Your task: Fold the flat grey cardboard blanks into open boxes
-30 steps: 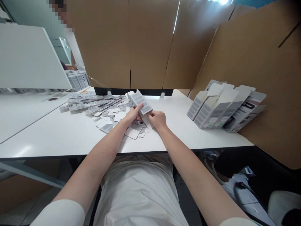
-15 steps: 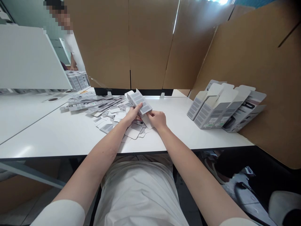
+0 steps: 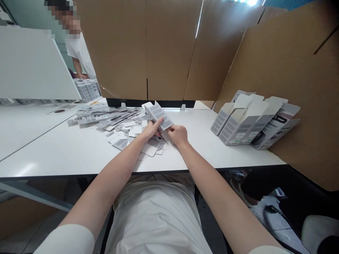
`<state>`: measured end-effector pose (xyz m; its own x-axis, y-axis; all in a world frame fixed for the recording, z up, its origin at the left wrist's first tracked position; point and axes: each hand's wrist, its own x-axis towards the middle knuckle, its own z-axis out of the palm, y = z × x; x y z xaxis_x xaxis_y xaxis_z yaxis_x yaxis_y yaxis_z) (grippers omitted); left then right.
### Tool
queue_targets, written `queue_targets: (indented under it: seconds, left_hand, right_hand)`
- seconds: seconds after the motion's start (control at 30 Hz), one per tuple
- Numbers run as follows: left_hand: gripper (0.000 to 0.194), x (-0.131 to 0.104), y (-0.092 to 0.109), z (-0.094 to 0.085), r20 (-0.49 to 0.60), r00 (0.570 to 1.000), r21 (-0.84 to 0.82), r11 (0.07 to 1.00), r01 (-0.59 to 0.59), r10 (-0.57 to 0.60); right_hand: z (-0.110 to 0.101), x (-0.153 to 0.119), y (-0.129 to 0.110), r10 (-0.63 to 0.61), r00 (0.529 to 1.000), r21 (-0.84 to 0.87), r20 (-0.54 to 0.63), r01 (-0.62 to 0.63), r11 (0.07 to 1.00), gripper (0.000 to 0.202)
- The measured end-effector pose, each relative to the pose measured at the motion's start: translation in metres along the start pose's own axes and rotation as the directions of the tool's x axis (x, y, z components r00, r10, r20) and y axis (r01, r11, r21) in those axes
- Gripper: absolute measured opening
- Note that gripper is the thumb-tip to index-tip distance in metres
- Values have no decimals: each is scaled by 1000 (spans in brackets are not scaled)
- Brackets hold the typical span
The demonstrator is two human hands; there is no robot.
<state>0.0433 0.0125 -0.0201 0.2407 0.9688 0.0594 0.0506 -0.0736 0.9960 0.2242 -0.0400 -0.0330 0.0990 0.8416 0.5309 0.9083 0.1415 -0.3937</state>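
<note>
I had one small box between my two hands, above the tabletop. My left grip was closed on it, the thumb pressed over its printed side. My right grip had its fingers folded in and pinched at the lower right end of this box, but the fingertips were partly hidden. To the right of my grips I counted at least four open cartons, standing close together and leaning a little. To the left lay one spread pile of flat cartons, too many for me to count, and nearer, many loose card pieces, some of them under my left grip.

The front edge of the tabletop was near, on my side of the grips. Between my right grip and the open cartons the white surface was bare and wide, so there was good room; on the left side the pieces came close. One brown cardboard screen stood beyond my grips, and another cardboard panel at the far right. Far left, beyond the pile, one person in white stood by stacked boxes.
</note>
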Motion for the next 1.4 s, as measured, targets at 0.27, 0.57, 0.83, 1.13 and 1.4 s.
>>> queue_targets:
  seconds: [0.27,0.57,0.83,1.13,1.4]
  left_hand:
    - [100,-4,1,5,-26,999,41,999,34,-33]
    - [97,-2,-8,11,-22,1000,35,999,5,-5]
    - [94,-1,-9,15,-22,1000,27,999,16,-15]
    - [101,-1,-3,7,-15,998,-34,998,57,-58]
    - [92,-1,-2,2,9,997,-47,996,82,-81]
  right_hand:
    - [1,-2,1,-14,1000,-22,-24,13,1000,32]
    - [8,-1,2,43,998,-31,-36,-44,999,30]
    - [8,1,5,31,999,0,-38,-31,1000,25]
    - [7,-1,8,28,998,85,-59,-23,996,38]
    - [8,0,10,-11,997,55,-70,15,998,37]
